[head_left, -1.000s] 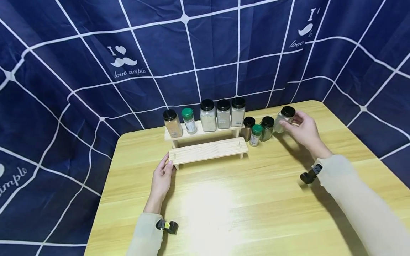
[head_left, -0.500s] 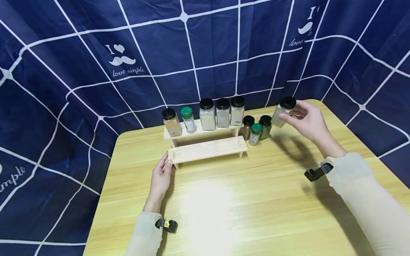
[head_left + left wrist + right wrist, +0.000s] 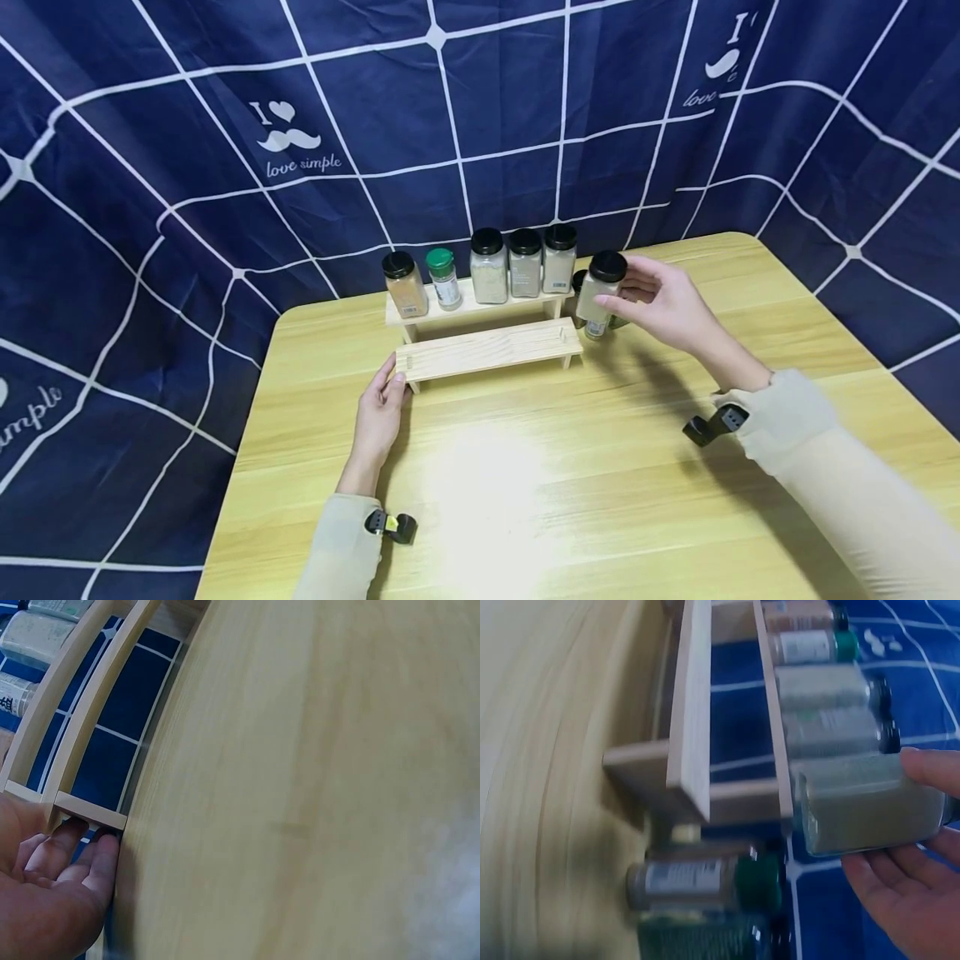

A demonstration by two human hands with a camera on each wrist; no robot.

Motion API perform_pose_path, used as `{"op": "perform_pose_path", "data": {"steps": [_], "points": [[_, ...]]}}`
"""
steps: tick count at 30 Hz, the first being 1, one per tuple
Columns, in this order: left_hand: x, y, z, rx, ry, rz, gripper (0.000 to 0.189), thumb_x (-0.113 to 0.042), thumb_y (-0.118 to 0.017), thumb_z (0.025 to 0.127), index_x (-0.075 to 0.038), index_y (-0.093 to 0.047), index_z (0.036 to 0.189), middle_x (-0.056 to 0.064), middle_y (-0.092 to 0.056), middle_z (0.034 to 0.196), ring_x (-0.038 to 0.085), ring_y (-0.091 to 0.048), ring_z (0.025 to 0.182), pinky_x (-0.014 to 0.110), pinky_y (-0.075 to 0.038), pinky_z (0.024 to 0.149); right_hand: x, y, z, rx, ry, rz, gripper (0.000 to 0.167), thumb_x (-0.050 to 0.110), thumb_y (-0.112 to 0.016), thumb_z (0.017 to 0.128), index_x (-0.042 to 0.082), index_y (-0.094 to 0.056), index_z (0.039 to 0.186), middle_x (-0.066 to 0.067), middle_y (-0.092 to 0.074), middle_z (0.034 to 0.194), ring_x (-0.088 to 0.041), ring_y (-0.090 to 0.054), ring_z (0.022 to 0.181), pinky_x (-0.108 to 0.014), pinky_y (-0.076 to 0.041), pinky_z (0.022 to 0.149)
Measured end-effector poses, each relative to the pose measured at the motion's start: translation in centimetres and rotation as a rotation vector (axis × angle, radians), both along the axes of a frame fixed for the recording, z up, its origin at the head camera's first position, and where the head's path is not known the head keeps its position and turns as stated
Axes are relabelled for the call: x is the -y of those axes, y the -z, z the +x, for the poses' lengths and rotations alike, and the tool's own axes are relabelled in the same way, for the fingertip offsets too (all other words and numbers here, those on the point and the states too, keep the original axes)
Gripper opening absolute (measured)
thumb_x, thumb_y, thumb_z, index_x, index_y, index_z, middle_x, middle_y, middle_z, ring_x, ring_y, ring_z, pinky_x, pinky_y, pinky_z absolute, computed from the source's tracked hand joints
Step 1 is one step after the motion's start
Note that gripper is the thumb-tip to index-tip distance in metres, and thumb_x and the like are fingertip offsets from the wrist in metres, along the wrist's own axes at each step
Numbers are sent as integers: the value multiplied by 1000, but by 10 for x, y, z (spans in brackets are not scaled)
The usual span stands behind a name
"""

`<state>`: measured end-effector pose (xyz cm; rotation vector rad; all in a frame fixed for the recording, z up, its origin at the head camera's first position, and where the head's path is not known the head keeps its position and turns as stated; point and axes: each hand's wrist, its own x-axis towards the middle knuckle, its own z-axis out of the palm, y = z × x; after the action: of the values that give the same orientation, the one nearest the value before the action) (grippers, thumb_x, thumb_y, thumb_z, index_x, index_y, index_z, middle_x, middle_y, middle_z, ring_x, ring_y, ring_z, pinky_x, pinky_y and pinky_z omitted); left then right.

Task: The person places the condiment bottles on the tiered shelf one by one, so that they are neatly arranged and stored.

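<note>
My right hand grips a spice jar with a black lid and pale grey-beige contents, held in the air right of the two-tier wooden rack. In the right wrist view, thumb and fingers wrap the jar near its lid. The held jar partly hides the small jars on the table behind it, among them a green-lidded jar and a dark green jar. My left hand holds the left end of the rack's lower shelf; in the left wrist view its fingers curl at the end piece.
On the upper shelf stand an orange-brown jar, a green-lidded shaker and several black-lidded jars. The rack sits toward the back of the wooden table. A blue checked cloth hangs behind and at both sides.
My right hand has lifted the black-lidded jar off the table at the right and carried it left toward the rack, now in front of the small jars. The left hand stays put.
</note>
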<state>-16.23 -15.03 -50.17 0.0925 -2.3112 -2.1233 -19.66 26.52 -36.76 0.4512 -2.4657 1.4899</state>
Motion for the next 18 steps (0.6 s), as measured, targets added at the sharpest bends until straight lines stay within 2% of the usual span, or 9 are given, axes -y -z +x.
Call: {"op": "perform_pose_path", "data": {"steps": [5, 8, 14, 18], "points": [[0, 0, 0, -1, 0, -3, 52, -19, -45, 114, -10, -34, 165, 22, -49, 160, 35, -53, 145, 36, -50, 118, 24, 0, 0, 28, -55, 4, 49, 4, -81, 91, -3, -65, 137, -6, -76, 124, 7, -69, 99, -10, -60, 91], [0, -1, -1, -1, 2, -6, 52, -19, -45, 114, -10, -34, 165, 21, -49, 160, 34, -52, 146, 35, -50, 118, 40, 3, -1, 56, -97, 2, 49, 4, -81, 91, -3, -65, 137, -21, -73, 128, -1, -71, 102, -16, -63, 94], [0, -1, -2, -8, 5, -17, 52, -20, -45, 114, -11, -35, 164, 21, -47, 161, 35, -52, 146, 37, -50, 118, 80, 13, -8, 125, -196, -5, 52, 9, -84, 90, 1, -64, 138, -19, -75, 125, -27, -74, 111, -40, -65, 99], [0, 0, 0, 4, -5, -26, 52, -20, -45, 114, -12, -35, 165, 22, -50, 159, 36, -54, 143, 37, -51, 117, 112, 19, -13, 140, -285, -25, 55, 8, -83, 90, 0, -62, 140, -18, -74, 126, -31, -74, 114, -42, -65, 100]]}}
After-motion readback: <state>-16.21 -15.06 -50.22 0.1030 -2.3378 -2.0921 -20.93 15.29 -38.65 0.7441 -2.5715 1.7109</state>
